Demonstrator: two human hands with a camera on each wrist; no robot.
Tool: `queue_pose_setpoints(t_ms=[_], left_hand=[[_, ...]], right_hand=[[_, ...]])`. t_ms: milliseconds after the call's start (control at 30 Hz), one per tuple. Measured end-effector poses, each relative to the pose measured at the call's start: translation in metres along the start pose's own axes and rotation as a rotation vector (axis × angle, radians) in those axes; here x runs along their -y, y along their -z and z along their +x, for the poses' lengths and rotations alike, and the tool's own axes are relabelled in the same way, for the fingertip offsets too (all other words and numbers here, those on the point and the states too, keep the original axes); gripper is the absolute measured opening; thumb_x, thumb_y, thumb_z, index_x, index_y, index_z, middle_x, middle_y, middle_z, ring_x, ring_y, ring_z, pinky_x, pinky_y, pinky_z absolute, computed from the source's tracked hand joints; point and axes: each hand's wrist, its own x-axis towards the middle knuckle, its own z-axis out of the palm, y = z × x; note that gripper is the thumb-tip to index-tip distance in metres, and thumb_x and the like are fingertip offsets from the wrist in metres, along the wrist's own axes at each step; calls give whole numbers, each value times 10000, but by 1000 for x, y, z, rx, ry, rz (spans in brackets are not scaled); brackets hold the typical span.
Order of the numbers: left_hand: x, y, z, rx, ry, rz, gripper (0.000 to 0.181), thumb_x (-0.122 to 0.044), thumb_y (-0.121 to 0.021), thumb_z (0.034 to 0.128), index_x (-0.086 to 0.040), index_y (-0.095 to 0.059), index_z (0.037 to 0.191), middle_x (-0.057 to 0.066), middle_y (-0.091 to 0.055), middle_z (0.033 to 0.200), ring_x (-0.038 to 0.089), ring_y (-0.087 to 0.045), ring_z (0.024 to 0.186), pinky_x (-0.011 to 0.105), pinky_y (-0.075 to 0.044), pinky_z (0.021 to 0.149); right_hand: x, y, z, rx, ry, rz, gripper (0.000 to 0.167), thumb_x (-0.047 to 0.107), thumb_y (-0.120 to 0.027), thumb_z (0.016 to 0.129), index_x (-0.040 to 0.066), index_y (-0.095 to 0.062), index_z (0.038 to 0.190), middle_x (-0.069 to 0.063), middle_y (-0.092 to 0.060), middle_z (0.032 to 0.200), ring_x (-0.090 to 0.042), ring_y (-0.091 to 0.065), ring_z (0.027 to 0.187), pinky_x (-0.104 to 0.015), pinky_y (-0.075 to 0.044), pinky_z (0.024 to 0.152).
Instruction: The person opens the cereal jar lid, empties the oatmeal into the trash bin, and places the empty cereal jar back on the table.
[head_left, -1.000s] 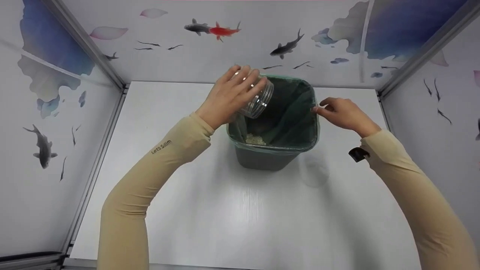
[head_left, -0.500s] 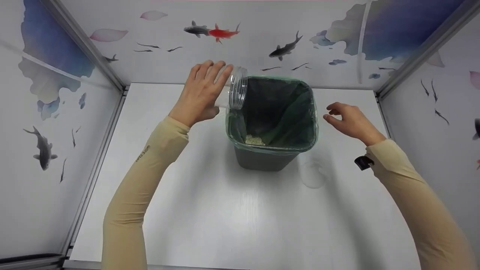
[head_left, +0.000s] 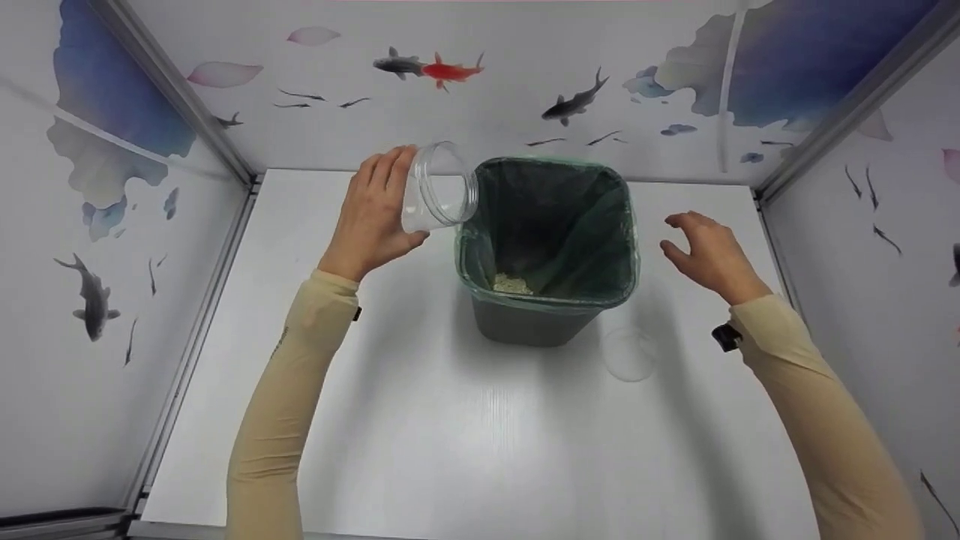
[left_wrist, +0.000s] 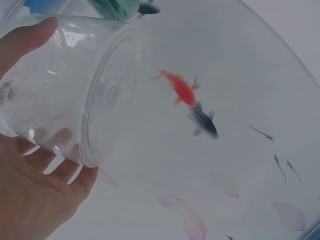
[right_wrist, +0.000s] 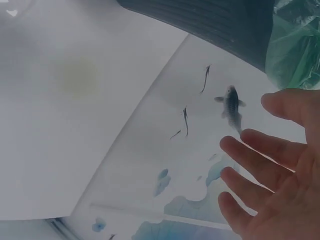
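Observation:
My left hand (head_left: 373, 214) grips a clear, wide-mouthed plastic jar (head_left: 431, 191), tipped on its side with its mouth toward the bin's left rim. In the left wrist view the jar (left_wrist: 55, 85) looks empty, thumb on one side and fingers round the other. A grey trash bin (head_left: 536, 326) stands upright, lined with a green plastic bag (head_left: 592, 262). Pale crumbly bits (head_left: 512, 283) lie inside it. To the right of the bin, my right hand (head_left: 709, 255) hovers apart from it with relaxed fingers, holding nothing; the right wrist view shows its fingers (right_wrist: 255, 155) spread.
A clear round lid (head_left: 630, 354) lies flat on the white table (head_left: 450, 450), in front of the bin's right side. White panels (head_left: 495, 112) printed with fish and petals enclose the table at the back and both sides.
My left hand has carried the jar left, from over the bin to beside its left rim. The right hand has let go of the bag's edge and drawn away to the right.

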Motion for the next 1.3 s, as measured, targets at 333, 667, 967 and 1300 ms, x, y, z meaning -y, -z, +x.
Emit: queue_pose_setpoints(t_ms=[333,667,967,1300], left_hand=[[20,-26,-62,-122,185,-212,1016,-136,-895,608,20,-317,1429,191,-419,1386,331,-370,1278,457,-341,1052],[26,-64,-127,-99,359,-354,1042,-154,-890,635,-10,-269,1459,175,-397,1415,326,-362,1320,494,-336,1058],[14,-95,-171,40,431,-582,1095,-155,-913,619,-31,-242,1475,178,-384,1455,346,-371,1333,507,-298,1076],[-17,-135,-193,186,352,-802,1080,-161,-928,605,-18,-279,1457,179,-415,1439,333,-405,1312,536,-337,1041]], right_hand=[[-17,-33,-17,-68,-45,10,265,57,-595,921,-90,-591,1142,-281,-618,1081,-476,-510,1085,-685,-306,899],[-27,-59,-37,-80,-104,137,264,11,-582,925,-122,-580,1153,-311,-612,1066,-486,-537,1036,-639,-359,910],[-25,-76,-47,-129,-158,223,269,17,-557,942,-115,-572,1175,-309,-609,1073,-471,-531,1057,-597,-383,908],[-18,-104,-54,-171,-143,312,276,4,-571,931,-117,-573,1179,-288,-621,1074,-442,-556,1057,-567,-389,936]])
